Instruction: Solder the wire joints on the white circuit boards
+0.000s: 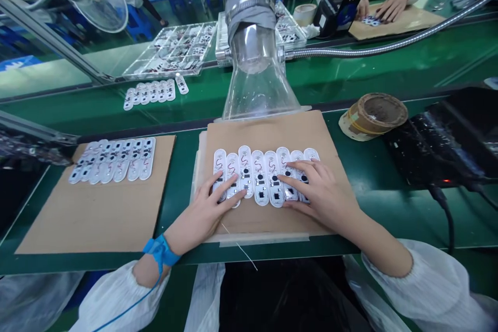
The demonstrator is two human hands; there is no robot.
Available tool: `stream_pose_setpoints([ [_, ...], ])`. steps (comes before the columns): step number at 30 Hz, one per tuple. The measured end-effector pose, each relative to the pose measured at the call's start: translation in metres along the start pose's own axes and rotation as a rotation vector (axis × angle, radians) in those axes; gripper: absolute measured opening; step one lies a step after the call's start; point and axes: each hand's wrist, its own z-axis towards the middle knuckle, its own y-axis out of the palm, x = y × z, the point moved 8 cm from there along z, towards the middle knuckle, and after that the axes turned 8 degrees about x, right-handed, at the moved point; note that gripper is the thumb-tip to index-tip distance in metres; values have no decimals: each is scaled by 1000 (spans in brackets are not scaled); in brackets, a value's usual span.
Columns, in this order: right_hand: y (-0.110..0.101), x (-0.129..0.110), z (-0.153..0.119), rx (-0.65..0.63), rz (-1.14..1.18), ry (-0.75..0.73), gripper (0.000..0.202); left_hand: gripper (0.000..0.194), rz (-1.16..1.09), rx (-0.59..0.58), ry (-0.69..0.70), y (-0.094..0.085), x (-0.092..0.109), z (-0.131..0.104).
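A row of several white oval-ended circuit boards (260, 179) lies side by side on a cardboard sheet (268, 127) in front of me. Black chips and thin reddish wires show on them. My left hand (208, 205), with a blue wrist strap (161, 251), rests its spread fingers on the boards at the left end. On the right end lie the outstretched fingers of my right hand (317, 187), which partly cover the boards there. A thin white strand (245, 255) lies by the cardboard's front edge.
More circuit boards (116, 158) lie on a second cardboard sheet (97, 218) at left. A clear fume hood (259, 83) hangs behind my row. A tape roll (371, 114) and black device (439, 140) stand at right. Across the green bench, a co-worker's hands (391, 8) handle boards.
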Motion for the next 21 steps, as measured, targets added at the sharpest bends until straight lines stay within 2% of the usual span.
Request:
stream_pose_setpoints([
  [5,1,6,-1,0,-15,4,53,79,3,-24,28,4,-3,0],
  [11,-2,16,-6,42,-3,20,56,82,15,20,5,1,-5,-1],
  [21,-3,7,0,71,25,26,58,86,32,36,53,-1,-4,11],
])
